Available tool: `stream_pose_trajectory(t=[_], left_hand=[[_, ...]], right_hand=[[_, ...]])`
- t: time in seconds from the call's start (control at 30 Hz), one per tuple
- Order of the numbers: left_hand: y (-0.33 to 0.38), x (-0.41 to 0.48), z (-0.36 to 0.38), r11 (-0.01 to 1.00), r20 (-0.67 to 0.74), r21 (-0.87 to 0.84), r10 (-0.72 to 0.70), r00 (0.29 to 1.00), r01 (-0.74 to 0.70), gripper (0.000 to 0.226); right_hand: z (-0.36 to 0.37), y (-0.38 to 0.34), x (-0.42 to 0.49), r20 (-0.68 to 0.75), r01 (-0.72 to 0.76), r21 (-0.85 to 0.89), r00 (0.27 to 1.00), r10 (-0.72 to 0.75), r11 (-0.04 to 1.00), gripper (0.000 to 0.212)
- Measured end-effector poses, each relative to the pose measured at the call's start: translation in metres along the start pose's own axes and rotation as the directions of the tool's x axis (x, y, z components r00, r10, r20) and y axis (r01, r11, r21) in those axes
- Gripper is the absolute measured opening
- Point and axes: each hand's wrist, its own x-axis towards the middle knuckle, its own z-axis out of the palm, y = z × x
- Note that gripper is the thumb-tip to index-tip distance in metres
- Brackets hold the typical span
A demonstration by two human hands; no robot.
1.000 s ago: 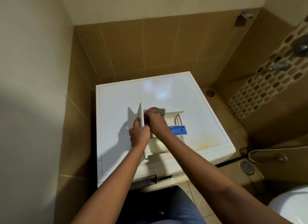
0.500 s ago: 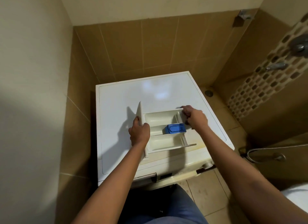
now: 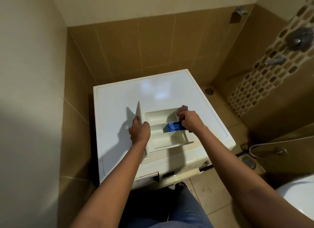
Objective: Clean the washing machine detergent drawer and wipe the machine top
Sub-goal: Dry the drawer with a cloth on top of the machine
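The white detergent drawer [image 3: 159,136] lies on the washing machine top [image 3: 119,100], pulled out of the machine, its compartments facing up. A blue insert [image 3: 172,127] sits in its middle compartment. My left hand [image 3: 139,132] grips the drawer's front panel at the left end. My right hand [image 3: 192,120] holds a dark reddish cloth [image 3: 181,111] bunched against the drawer's far right corner.
The machine stands in a corner of tan tiled walls, with a wall close on the left. The empty drawer slot [image 3: 147,176] shows on the machine's front. A floor drain [image 3: 249,161], a hose and a white toilet [image 3: 299,199] are at the right.
My right hand moved from the drawer's left compartment across to its right end, and the cloth now shows at the far right corner. My left hand kept its grip on the front panel.
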Motion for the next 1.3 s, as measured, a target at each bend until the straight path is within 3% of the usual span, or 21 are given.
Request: stream_pose_trajectory(t=[0.1,0.33,0.43,0.5,0.7,0.9,1.0,1.13,1.2,1.3], left_hand=[[0.0,-0.001,0.001,1.0,-0.014,-0.008,0.003,1.0,-0.003,0.058],[-0.002,0.004,0.003,1.0,-0.024,-0.017,0.004,1.0,-0.004,0.059],[-0.003,0.007,0.002,1.0,-0.026,-0.017,-0.004,1.0,0.004,0.061],[-0.004,0.007,0.003,1.0,-0.025,-0.017,-0.006,1.0,0.006,0.062],[-0.003,0.007,0.003,0.999,-0.033,-0.039,-0.01,0.999,0.009,0.06],[-0.003,0.008,0.005,0.999,-0.048,-0.042,-0.007,0.999,0.005,0.06],[-0.004,0.009,0.005,1.0,-0.052,-0.029,-0.002,0.999,0.001,0.06],[-0.004,0.009,0.004,1.0,-0.059,-0.025,0.006,0.998,-0.007,0.059],[-0.005,0.01,0.004,1.0,-0.059,-0.023,0.009,0.998,-0.01,0.059],[-0.006,0.011,0.003,1.0,-0.036,-0.015,0.009,0.999,-0.01,0.061]], right_hand=[[-0.006,0.008,-0.016,0.038,-0.017,-0.02,0.999,0.018,1.0,0.044],[-0.012,0.022,-0.041,0.022,-0.102,0.107,0.995,0.101,0.989,0.022],[0.0,0.017,-0.065,0.116,-0.019,-0.108,0.993,0.032,0.994,0.02],[0.011,0.015,-0.07,0.124,0.074,-0.31,0.992,-0.037,0.948,0.032],[0.004,0.014,-0.064,0.16,0.155,-0.415,0.982,-0.096,0.896,0.036],[0.006,0.0,-0.07,0.2,0.305,-0.593,0.952,-0.231,0.745,0.021],[0.024,-0.018,-0.072,0.213,0.403,-0.537,0.915,-0.343,0.741,0.017],[0.059,-0.062,-0.086,0.182,0.5,-0.237,0.865,-0.467,0.833,0.018],[0.059,-0.069,-0.088,0.192,0.465,-0.188,0.881,-0.432,0.865,0.023],[0.038,-0.058,-0.083,0.381,0.369,-0.19,0.881,-0.279,0.91,0.032]])
